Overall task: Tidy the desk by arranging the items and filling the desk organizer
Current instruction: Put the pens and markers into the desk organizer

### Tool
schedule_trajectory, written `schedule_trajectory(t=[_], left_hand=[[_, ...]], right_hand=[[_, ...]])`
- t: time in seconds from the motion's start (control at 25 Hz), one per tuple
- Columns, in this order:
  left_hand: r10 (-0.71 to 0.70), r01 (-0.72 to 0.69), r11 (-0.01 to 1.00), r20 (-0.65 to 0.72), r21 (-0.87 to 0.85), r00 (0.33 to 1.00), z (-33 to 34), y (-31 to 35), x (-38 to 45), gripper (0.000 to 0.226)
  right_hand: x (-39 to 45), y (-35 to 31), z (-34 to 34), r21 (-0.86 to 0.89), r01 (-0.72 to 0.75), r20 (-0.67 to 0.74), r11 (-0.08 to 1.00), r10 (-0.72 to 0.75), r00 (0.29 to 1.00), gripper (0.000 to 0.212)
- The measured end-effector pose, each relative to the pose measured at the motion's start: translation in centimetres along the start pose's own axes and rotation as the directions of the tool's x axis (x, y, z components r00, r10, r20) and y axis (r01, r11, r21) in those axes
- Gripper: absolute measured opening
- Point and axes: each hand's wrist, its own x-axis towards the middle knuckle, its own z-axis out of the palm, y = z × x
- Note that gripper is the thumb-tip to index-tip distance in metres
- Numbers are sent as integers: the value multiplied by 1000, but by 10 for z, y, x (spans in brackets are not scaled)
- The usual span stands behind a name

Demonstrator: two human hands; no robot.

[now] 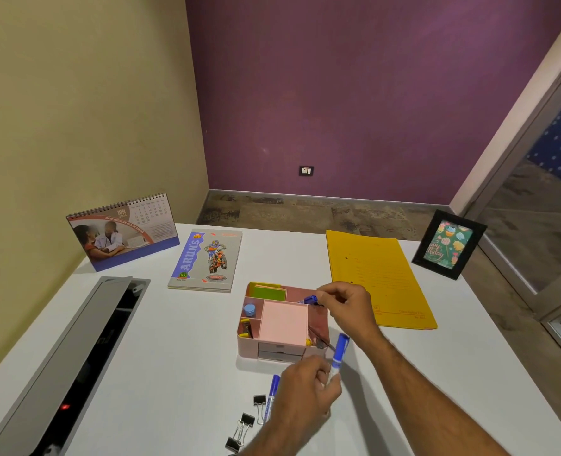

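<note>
Head view, left to right as I read it: open cable tray (75,357) recessed in the white desk (180,373) at far left, a red light showing inside. Behind it a spiral desk calendar (124,232) stands upright near the beige wall. Next, a notebook (206,260) with a motorbike cover lies flat. Centre: pink desk organizer (280,353), drawers facing me. I see green sticky notes (269,291) in its back left compartment, a blue round item (249,310) in the small slot below that, yellow-black bits in the front left slot, a pink notepad (284,325) in the middle, and thin dark items in the right compartment that I can't identify. In front of the organizer, three black binder clips (244,426) lie on the desk, and a blue marker (270,399) lies just beside them, partly under the left hand. Left hand (305,393) has its fingers curled round the lower end of a second blue marker (339,355), held tilted near upright just off the organizer's front right corner. Right hand (346,304) is over the organizer's back right compartment, fingertips pinching a third blue marker (309,300); most of it is hidden, and I can't tell whether it touches the compartment. Further right, a yellow folder (377,278) lies flat, the right hand overlapping its near left edge. Far right corner: black photo frame (448,245) propped upright.
</note>
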Motion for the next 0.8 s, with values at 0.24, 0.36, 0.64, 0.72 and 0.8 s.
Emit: schedule_trajectory(t=[0.24, 0.36, 0.64, 0.72, 0.8], left_hand=[[26, -30, 999, -159, -19, 987, -35, 7, 31, 17], [37, -32, 999, -194, 28, 980, -47, 2, 42, 16], [99, -30, 980, -349, 198, 932, -74, -22, 47, 34], [117, 3, 962, -422, 273, 899, -91, -43, 42, 34], [148, 3, 948, -449, 319, 881, -105, -68, 30, 35]], right_hand=[[-2, -14, -9, 221, 94, 102, 971, -119, 988, 8], [-3, -14, -6, 171, 99, 184, 980, -131, 974, 14], [2, -30, 4, 110, 131, -75, 985, -124, 989, 23], [6, -30, 4, 48, 189, -167, 981, -178, 970, 20], [9, -27, 5, -62, 246, -199, 967, -253, 947, 17]])
